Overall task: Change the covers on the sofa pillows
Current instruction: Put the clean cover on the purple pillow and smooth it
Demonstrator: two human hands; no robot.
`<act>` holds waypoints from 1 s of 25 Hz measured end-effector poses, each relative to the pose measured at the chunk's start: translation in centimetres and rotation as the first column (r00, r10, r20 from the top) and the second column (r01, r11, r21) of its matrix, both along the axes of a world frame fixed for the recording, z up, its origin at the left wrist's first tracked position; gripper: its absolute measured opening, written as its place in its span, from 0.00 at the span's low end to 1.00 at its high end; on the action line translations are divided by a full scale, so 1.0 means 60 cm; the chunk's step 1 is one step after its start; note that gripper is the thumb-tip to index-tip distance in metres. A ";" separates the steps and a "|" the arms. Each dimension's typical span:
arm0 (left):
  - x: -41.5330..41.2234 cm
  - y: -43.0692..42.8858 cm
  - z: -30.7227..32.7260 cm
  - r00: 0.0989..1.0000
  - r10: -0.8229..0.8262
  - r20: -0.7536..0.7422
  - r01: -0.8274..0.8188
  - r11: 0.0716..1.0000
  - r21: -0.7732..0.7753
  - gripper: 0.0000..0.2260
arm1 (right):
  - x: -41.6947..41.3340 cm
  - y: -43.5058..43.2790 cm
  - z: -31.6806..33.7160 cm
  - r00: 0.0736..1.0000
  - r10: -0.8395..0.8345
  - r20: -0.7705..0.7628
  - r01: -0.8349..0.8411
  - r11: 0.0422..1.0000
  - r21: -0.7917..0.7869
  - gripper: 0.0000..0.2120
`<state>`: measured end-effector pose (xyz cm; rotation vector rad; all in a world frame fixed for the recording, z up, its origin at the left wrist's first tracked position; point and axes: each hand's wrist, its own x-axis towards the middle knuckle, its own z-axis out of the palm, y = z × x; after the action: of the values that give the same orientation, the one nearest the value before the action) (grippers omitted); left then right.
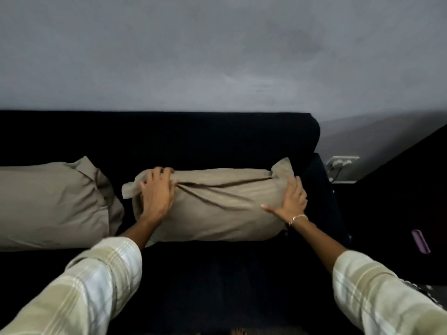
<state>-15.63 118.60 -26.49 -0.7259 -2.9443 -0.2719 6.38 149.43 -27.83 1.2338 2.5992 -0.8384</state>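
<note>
A pillow in a beige cover (217, 206) lies lengthwise on the black sofa (217, 141), against the backrest near the right end. My left hand (156, 193) grips the bunched cover at the pillow's left end, where a loose flap sticks out. My right hand (291, 200) presses flat against the pillow's right end, fingers spread, thumb pointing left. A second beige-covered pillow (50, 204) lies to the left, its open end crumpled toward the first.
The sofa's right armrest (321, 189) stands just beyond the pillow. A wall socket with plugs (342, 163) sits low on the grey wall. A small purple object (420, 241) lies on a dark surface at the right.
</note>
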 end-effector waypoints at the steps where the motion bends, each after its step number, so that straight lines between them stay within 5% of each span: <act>1: 0.030 -0.003 -0.015 0.999 -0.036 -0.024 0.036 0.999 -0.012 0.15 | 0.004 -0.020 -0.019 0.982 0.185 0.039 -0.188 0.976 0.106 0.64; 3: 0.073 -0.018 -0.057 0.983 -0.185 0.007 0.184 0.970 -0.157 0.21 | 0.004 -0.054 -0.047 0.899 0.390 0.198 -0.423 0.891 0.166 0.63; 5: 0.072 -0.039 -0.099 0.961 -0.240 0.137 0.272 0.909 -0.315 0.27 | -0.003 -0.063 -0.066 0.856 0.425 0.296 -0.482 0.863 0.154 0.63; 11: -0.099 -0.039 -0.114 0.937 -0.106 0.334 0.255 0.860 -0.442 0.57 | -0.097 0.038 -0.069 0.748 0.426 0.509 -0.600 0.761 0.245 0.76; 13: -0.150 -0.045 -0.113 0.926 0.006 0.377 0.155 0.906 -0.393 0.61 | -0.129 0.077 -0.061 0.725 0.375 0.577 -0.593 0.767 0.247 0.73; 17: -0.219 -0.076 -0.124 0.867 0.023 0.498 0.222 0.876 -0.427 0.42 | -0.158 0.105 -0.069 0.598 0.518 0.612 -0.653 0.757 -0.003 0.53; 20: -0.260 -0.091 -0.112 0.820 -0.015 0.572 0.292 0.870 -0.396 0.31 | -0.161 0.110 -0.050 0.677 0.557 0.481 -0.540 0.820 -0.189 0.39; 22: -0.266 -0.086 -0.117 0.841 0.022 0.540 0.247 0.873 -0.420 0.29 | -0.168 0.119 -0.043 0.759 0.503 0.413 -0.505 0.855 -0.114 0.40; 25: -0.250 -0.063 -0.136 0.883 0.114 0.456 0.135 0.867 -0.479 0.37 | -0.172 0.129 -0.057 0.860 0.267 0.435 -0.389 0.895 0.220 0.53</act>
<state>-30.63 114.81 -34.65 -0.8251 -3.5302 0.4041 -3.96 157.16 -31.24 0.8518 2.5398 -0.1091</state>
